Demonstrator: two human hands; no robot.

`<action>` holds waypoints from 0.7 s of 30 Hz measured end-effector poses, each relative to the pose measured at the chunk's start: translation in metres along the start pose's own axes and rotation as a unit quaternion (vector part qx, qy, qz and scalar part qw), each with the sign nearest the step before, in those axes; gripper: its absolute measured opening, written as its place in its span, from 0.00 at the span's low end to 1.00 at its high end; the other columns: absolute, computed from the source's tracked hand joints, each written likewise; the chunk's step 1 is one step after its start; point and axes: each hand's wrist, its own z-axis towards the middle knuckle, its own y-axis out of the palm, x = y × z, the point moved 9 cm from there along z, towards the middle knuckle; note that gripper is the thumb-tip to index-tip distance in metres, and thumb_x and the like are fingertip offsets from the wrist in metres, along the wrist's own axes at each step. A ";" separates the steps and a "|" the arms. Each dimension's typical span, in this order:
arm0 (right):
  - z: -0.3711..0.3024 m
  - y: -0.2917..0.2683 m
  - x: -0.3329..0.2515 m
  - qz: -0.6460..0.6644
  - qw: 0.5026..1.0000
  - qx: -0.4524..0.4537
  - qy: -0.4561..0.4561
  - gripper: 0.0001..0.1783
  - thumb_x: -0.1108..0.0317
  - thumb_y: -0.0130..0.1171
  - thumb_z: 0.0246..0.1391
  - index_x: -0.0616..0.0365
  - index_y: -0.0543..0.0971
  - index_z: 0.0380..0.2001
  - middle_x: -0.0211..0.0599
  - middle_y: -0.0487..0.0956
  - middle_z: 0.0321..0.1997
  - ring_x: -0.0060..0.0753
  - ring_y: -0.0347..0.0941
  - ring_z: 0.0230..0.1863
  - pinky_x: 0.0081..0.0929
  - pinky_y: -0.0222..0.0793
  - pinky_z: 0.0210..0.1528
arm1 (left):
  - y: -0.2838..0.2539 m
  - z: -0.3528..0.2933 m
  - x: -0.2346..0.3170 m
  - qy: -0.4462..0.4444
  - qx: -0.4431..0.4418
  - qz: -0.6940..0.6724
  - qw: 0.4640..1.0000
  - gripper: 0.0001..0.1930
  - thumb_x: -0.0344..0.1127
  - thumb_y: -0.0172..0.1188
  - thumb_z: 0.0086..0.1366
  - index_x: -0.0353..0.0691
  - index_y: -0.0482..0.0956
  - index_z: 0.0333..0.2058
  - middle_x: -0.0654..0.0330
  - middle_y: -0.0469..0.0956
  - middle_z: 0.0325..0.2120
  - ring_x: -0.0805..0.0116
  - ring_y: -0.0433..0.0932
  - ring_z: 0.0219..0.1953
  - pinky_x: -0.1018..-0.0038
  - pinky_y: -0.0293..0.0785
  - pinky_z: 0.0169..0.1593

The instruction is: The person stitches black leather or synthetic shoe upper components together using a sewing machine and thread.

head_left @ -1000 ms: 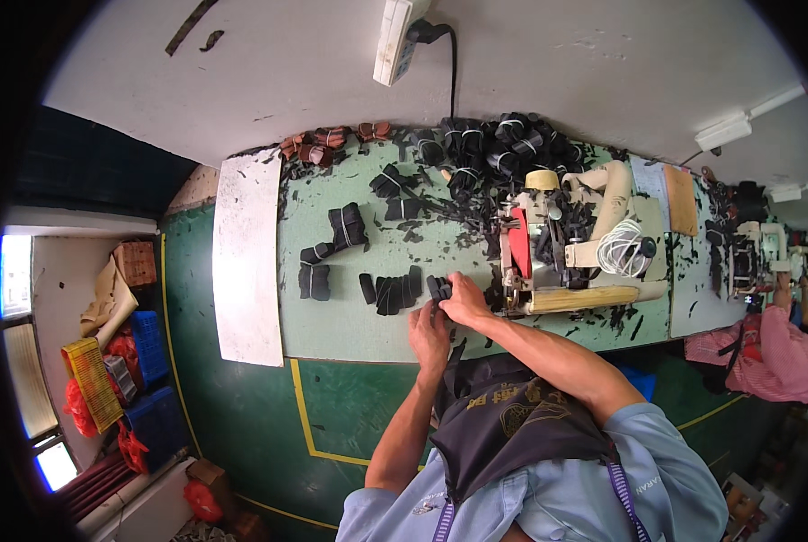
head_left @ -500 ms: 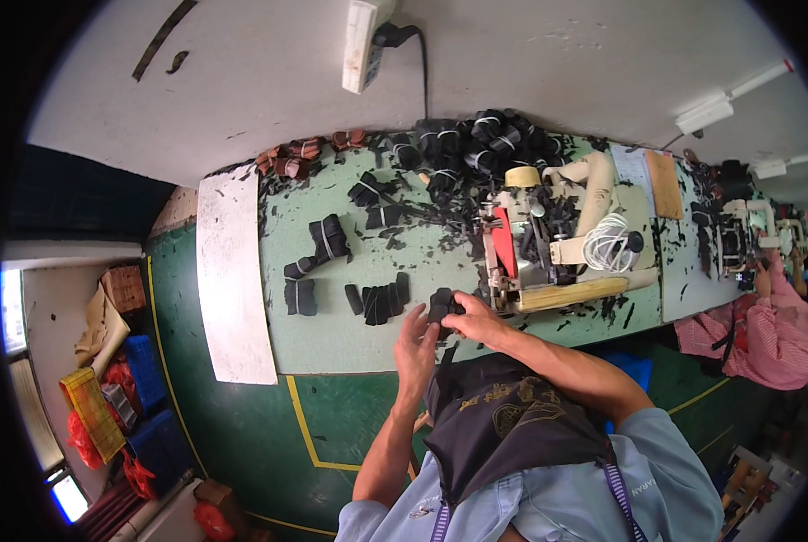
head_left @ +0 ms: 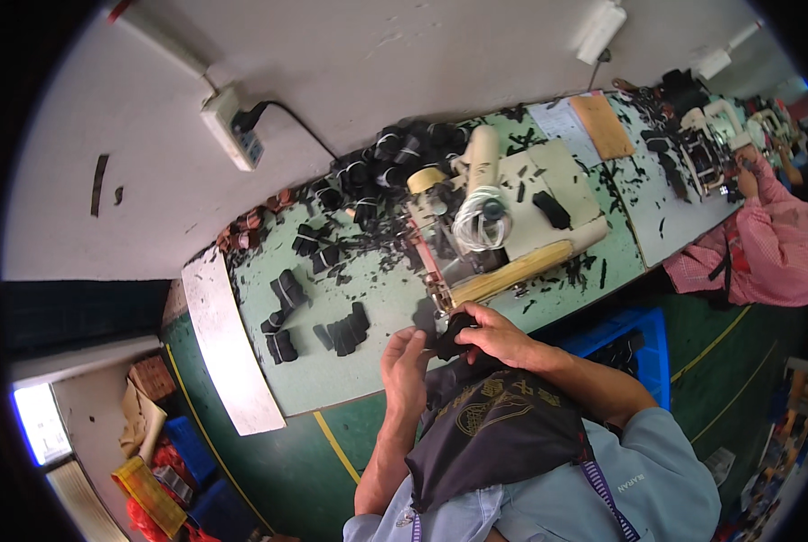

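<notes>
At the front edge of the bench, my right hand (head_left: pixel 502 340) grips a small bunch of black flat pieces (head_left: pixel 455 338), thumb and fingers closed around them. My left hand (head_left: pixel 404 370) is just left of the bunch, its thumb and fingertips pinched together; whatever lies between them is too small to make out. Right beyond the hands stands a cream-coloured bench machine (head_left: pixel 482 172) with a yellow-wrapped front bar (head_left: pixel 512 274). Left of the hands, a fanned row of black pieces (head_left: pixel 342 331) lies on the green bench top (head_left: pixel 332 384).
Tied black bundles (head_left: pixel 404 149) are heaped against the wall, with brown bundles (head_left: pixel 246 230) at the far left. A white board (head_left: pixel 232 348) covers the left end. A blue crate (head_left: pixel 654 348) stands below at the right. Another person in pink (head_left: pixel 765 239) works farther right.
My view has turned to the right and tilted, so the bench now slants. The right hand has lifted the black pieces close to the machine's front; the left hand's fingers have drawn together.
</notes>
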 end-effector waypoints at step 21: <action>-0.072 -0.046 -0.016 -0.361 0.913 -0.063 -0.179 0.17 0.59 0.54 0.65 0.59 0.73 0.49 0.50 0.77 0.47 0.50 0.74 0.50 0.40 0.68 0.51 | 0.091 -0.060 -0.014 0.079 -0.214 0.554 0.801 0.22 0.31 0.60 0.66 0.32 0.74 0.58 0.49 0.81 0.47 0.66 0.79 0.50 0.71 0.72 0.56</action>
